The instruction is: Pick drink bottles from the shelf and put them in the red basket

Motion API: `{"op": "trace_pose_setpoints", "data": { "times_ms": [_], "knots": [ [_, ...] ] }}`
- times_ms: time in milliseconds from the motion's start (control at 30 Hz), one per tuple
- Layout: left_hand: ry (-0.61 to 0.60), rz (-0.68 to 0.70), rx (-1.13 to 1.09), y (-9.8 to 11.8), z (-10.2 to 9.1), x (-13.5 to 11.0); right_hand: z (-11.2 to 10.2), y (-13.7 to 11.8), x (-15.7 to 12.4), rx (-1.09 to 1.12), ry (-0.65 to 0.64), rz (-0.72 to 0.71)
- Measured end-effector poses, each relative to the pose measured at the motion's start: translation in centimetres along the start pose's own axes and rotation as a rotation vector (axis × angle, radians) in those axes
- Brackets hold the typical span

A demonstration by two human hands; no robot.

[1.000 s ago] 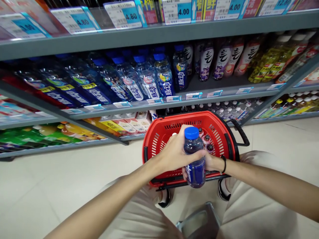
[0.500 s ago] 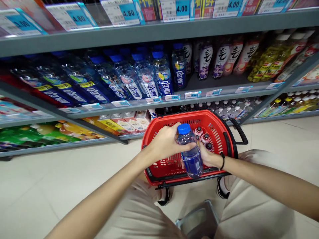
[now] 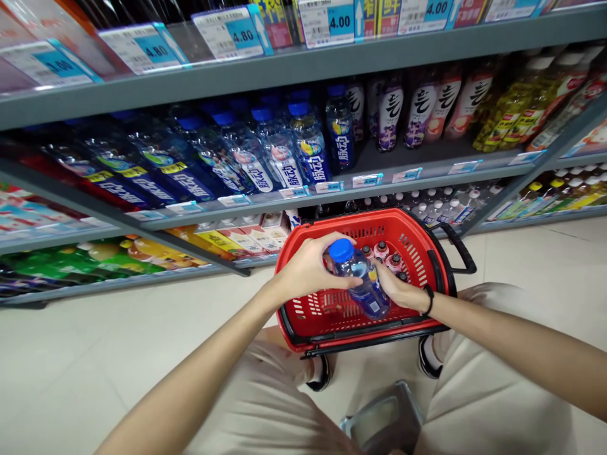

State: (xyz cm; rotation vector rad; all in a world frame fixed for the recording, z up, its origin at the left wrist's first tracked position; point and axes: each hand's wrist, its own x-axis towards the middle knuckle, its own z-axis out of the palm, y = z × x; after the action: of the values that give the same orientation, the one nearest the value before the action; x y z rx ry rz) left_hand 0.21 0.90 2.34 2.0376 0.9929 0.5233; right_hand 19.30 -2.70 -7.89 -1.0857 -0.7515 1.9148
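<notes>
Along the far side: shelf, stocked with drinks. Before it, red basket, handle out past its right edge. Above the basket, clear of its far edge: bottle, tilted, long axis running from far left to near right, between both hands. Left hand: fingers curled round the upper part, thumb across the near face. Right hand: against the right flank lower down; fingertips partly hidden, firmness not readable. Small bottles upright toward the basket's far right corner. Cap at the far-left end, left hand nearer.
</notes>
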Motion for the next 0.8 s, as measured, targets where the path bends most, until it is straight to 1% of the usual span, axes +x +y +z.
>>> {"op": "trace_pose_setpoints", "data": {
  "times_ms": [100, 200, 267, 400, 467, 500, 533, 567, 600, 700, 733, 800],
  "knots": [
    [0.067, -0.050, -0.143, 0.2, 1.0, 0.3, 0.7, -0.1, -1.0, 0.021, 0.044, 0.012],
    [0.093, -0.048, -0.347, 0.6, 2.0, 0.5, 1.1, 0.0, -1.9, 0.072, -0.015, 0.073],
    [0.070, -0.014, -0.439, 0.9, 2.6, 0.5, 1.0, -0.1, -2.3, 0.103, -0.114, 0.121],
    [-0.063, 0.042, -0.544, 1.3, 3.7, 0.1, 0.9, -0.7, -2.7, 0.078, -0.407, 0.200],
    [-0.063, 0.022, -0.605, 1.6, 4.2, -0.1, 1.0, -1.1, -2.8, 0.058, -0.488, 0.246],
    [-0.035, 0.006, -0.619, 1.8, 4.4, -0.2, 1.1, -1.2, -2.8, 0.061, -0.495, 0.266],
    [0.007, -0.008, -0.615, 1.9, 4.6, -0.2, 1.1, -1.3, -2.8, 0.074, -0.471, 0.273],
    [0.060, -0.018, -0.592, 2.1, 4.6, -0.2, 1.1, -1.4, -2.7, 0.092, -0.413, 0.261],
    [0.126, -0.024, -0.560, 2.2, 4.6, -0.1, 1.1, -1.4, -2.5, 0.105, -0.322, 0.222],
    [0.343, -0.064, -0.442, 2.1, 4.3, 0.4, 1.1, -1.4, -1.8, 0.068, -0.008, 0.010],
    [0.396, -0.086, -0.414, 2.0, 4.2, 0.5, 1.2, -1.4, -1.6, 0.042, 0.055, -0.040],
    [0.444, -0.132, -0.391, 1.7, 4.2, 0.8, 1.3, -1.2, -1.3, 0.028, 0.101, -0.071]
  ]
}}
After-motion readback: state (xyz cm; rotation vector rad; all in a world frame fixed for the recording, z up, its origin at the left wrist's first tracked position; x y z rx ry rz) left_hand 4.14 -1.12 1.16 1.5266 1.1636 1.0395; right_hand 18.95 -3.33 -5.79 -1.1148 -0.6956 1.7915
